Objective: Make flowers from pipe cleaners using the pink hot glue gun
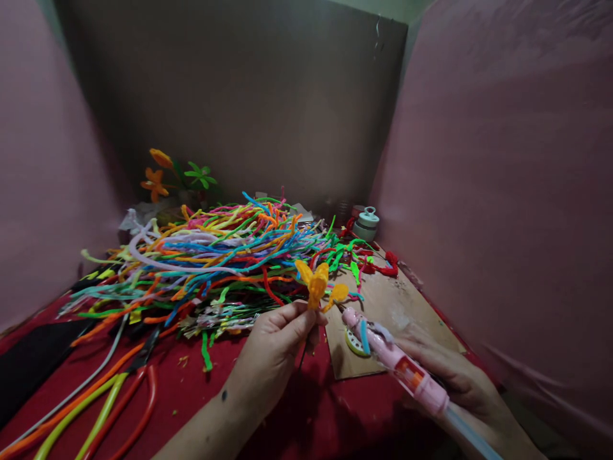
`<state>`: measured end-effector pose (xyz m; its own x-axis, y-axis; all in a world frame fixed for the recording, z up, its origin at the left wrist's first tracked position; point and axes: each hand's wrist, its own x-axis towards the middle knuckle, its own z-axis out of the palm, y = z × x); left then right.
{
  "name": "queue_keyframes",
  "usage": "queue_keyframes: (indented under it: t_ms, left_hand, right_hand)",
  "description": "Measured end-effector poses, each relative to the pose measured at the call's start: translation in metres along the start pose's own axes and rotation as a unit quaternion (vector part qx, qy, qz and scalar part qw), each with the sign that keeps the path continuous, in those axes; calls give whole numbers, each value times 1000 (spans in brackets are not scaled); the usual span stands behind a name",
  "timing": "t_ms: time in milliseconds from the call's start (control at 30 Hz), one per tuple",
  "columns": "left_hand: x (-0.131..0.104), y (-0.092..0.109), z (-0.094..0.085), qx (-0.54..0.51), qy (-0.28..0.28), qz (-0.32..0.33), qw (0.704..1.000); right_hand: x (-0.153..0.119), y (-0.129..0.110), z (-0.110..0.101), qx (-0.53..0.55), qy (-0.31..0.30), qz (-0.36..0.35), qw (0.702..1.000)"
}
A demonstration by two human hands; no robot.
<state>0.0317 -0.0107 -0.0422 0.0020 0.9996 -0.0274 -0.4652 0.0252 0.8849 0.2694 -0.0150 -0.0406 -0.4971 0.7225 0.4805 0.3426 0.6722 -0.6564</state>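
Pinched between the thumb and fingers of my left hand (275,348) is a yellow-orange pipe-cleaner flower (317,284), its petals pointing up. One rounded petal (339,294) sticks out on its right side. My right hand (445,370) is wrapped round a pink glue gun (397,361), with a clear glue stick (472,434) coming out of its back end. The gun's nozzle points up and left, close to the rounded petal; whether they touch I cannot tell. Behind the left hand lies a big heap of colourful pipe cleaners (215,249).
A cardboard sheet (407,306) lies on the red cloth (258,421), with green and red pipe-cleaner pieces on its far part. A pale green container (367,223) stands at the back. Orange flowers (154,184) rise at the back left. Scissors with red handles (138,396) lie front left.
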Motion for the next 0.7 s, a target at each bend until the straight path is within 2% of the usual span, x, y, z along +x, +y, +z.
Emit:
queue_keyframes:
  t_ms: [433, 700]
  left_hand:
    - [0, 0, 1, -2, -1, -2, 1000]
    - [-1, -1, 0, -8, -6, -11, 1000]
  right_hand:
    - [4, -2, 0, 24, -2, -30, 999]
    - [-2, 2, -1, 8, 9, -21, 1000]
